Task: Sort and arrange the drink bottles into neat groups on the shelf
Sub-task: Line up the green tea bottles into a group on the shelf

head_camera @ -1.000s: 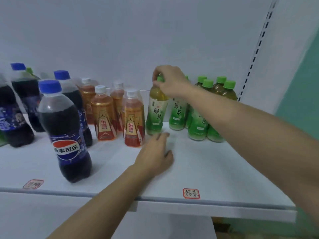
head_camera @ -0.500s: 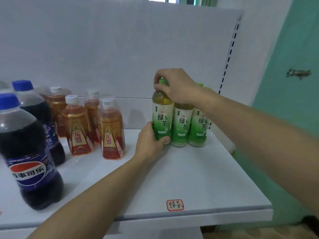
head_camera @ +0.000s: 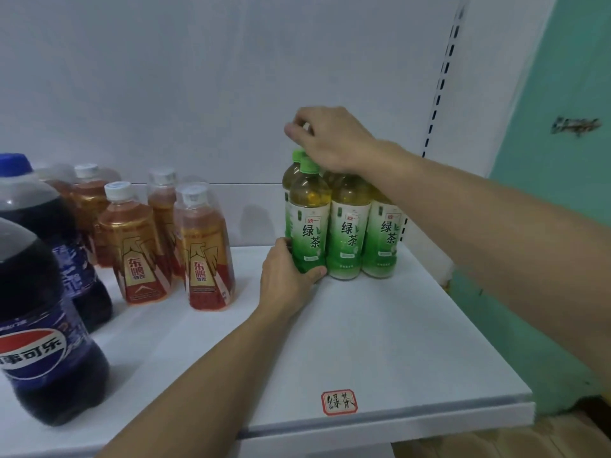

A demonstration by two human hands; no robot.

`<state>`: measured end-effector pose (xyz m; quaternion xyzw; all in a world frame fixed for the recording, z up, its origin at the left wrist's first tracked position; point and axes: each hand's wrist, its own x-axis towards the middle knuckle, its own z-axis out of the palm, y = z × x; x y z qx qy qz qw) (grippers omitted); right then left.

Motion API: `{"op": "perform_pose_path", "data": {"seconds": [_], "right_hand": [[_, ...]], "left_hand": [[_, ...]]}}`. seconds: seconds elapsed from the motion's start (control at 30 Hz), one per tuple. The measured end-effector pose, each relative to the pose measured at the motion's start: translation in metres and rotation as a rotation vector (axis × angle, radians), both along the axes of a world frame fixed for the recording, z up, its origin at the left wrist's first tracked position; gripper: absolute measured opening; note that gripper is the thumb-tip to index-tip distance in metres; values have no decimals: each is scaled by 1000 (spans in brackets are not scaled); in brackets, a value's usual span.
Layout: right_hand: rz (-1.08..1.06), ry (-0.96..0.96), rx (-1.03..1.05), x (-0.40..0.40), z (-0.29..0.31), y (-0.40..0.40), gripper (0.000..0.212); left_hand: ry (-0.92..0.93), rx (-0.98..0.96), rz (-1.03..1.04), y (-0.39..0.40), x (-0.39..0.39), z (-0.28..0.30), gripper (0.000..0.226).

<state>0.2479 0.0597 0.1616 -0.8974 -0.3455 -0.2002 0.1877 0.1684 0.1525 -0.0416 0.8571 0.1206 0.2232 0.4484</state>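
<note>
- Green-capped plastic green-tea bottle [head_camera: 309,223], front-left of the tea cluster at the white shelf's [head_camera: 380,342] right rear, is standing upright beside its neighbours.
- Left hand [head_camera: 287,279] is cupping its base, probably squaring the row.
- Right hand [head_camera: 325,138] is hovering over the caps, fingers curled, apparently empty.

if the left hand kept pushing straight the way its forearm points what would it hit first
The left hand already grips the base of the front-left green-capped green tea bottle. Going straight on, up and right, it would press that bottle into the neighbouring green tea bottle, which looks to be touching it; depth is unclear.
</note>
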Motion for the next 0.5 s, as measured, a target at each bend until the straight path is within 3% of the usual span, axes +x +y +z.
{"op": "perform_pose_path", "data": {"seconds": [0.2,0.5], "right_hand": [[-241,307,-446,20,32,41,43],[-295,159,-509,41,23,52,46]], "left_hand": [[-12,40,-44,5,-1,-5,89],[-71,51,-86,10,1,-7,70]]}}
